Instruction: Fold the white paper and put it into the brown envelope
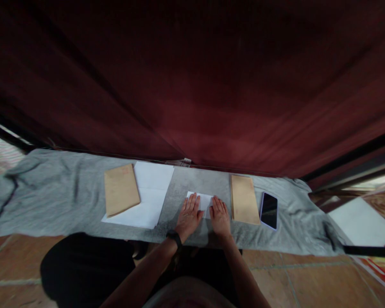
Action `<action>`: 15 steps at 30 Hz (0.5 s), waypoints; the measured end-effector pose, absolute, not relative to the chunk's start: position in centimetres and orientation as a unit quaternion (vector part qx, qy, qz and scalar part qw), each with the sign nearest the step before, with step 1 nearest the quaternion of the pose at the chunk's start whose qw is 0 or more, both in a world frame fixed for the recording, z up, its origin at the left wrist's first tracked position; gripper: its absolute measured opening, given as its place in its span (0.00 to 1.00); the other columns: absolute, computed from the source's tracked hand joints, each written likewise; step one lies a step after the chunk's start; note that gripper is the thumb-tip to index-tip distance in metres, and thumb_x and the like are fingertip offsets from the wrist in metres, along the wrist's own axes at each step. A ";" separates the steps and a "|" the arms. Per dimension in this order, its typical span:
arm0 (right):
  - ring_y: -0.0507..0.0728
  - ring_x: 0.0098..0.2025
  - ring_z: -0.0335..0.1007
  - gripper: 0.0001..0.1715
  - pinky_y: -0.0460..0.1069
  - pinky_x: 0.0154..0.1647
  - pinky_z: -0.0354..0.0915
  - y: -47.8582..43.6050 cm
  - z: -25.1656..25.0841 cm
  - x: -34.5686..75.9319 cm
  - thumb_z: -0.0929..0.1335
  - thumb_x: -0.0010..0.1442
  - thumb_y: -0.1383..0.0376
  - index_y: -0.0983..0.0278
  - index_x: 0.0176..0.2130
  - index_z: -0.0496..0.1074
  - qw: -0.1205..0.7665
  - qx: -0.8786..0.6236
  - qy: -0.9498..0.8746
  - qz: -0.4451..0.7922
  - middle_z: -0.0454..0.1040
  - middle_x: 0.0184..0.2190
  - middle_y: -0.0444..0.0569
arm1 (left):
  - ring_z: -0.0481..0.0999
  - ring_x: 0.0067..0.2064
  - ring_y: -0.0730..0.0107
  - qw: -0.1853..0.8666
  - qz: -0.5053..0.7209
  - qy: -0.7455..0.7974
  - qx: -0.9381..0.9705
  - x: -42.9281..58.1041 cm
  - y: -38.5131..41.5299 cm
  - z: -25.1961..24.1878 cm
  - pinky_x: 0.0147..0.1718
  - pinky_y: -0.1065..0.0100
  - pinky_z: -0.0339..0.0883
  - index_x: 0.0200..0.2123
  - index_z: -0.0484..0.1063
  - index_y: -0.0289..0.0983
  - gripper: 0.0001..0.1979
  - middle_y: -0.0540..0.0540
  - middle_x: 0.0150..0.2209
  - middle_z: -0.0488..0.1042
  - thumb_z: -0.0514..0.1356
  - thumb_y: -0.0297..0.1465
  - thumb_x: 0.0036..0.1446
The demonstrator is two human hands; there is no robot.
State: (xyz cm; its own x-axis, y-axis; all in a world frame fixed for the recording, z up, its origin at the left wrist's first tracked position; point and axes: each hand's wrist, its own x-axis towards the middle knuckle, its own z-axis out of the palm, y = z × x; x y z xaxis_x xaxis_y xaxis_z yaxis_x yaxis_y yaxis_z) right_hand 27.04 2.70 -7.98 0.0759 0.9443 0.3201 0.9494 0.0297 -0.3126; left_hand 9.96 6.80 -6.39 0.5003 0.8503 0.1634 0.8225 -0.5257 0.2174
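Observation:
A small piece of white paper (205,201), seemingly folded, lies on the grey cloth in front of me. My left hand (189,216) rests flat on its left part, fingers stretched forward. On its right part lies my right hand (220,217), palm down with the fingers out straight. Both palms hide much of the paper. To the left, larger white sheets (152,192) lie partly under a brown envelope (121,190). Right of my right hand is a stack of brown envelopes (244,199).
A phone (269,210) with a pale purple edge lies right of the brown stack. The grey cloth (83,184) covers a narrow bench, wrinkled at both ends. Behind it hangs a dark red curtain (205,115). A white board (364,222) stands at the far right above the tiled floor (276,278).

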 end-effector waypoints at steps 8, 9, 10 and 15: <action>0.61 0.69 0.54 0.27 0.62 0.68 0.54 3.8 -7.5 25.3 0.56 0.71 0.66 0.70 0.64 0.63 0.238 -0.690 -0.683 -0.003 0.65 0.65 0.59 | 0.48 0.72 0.54 0.038 0.119 0.481 0.868 10.0 6.8 -6.3 0.69 0.50 0.45 0.68 0.55 0.28 0.29 0.35 0.70 0.54 0.48 0.35 0.68; 0.60 0.70 0.53 0.27 0.61 0.68 0.54 3.9 -7.6 25.0 0.55 0.71 0.66 0.69 0.65 0.63 0.235 -0.682 -0.693 0.003 0.64 0.65 0.59 | 0.48 0.72 0.54 0.033 0.119 0.479 0.869 10.0 6.8 -6.3 0.69 0.50 0.45 0.68 0.55 0.28 0.29 0.35 0.70 0.54 0.48 0.34 0.67; 0.60 0.70 0.53 0.28 0.61 0.68 0.54 3.9 -7.6 24.8 0.55 0.70 0.67 0.70 0.65 0.63 0.229 -0.676 -0.700 0.008 0.63 0.66 0.59 | 0.49 0.72 0.54 0.029 0.119 0.478 0.870 10.0 6.8 -6.4 0.69 0.50 0.45 0.68 0.55 0.28 0.29 0.35 0.70 0.54 0.49 0.34 0.67; 0.60 0.70 0.52 0.29 0.59 0.68 0.53 3.6 -8.0 25.1 0.55 0.71 0.67 0.71 0.66 0.60 0.204 -0.676 -0.708 0.003 0.62 0.67 0.59 | 0.50 0.72 0.54 0.020 0.119 0.479 0.870 9.9 6.9 -6.7 0.69 0.51 0.47 0.68 0.56 0.29 0.29 0.35 0.70 0.55 0.49 0.36 0.67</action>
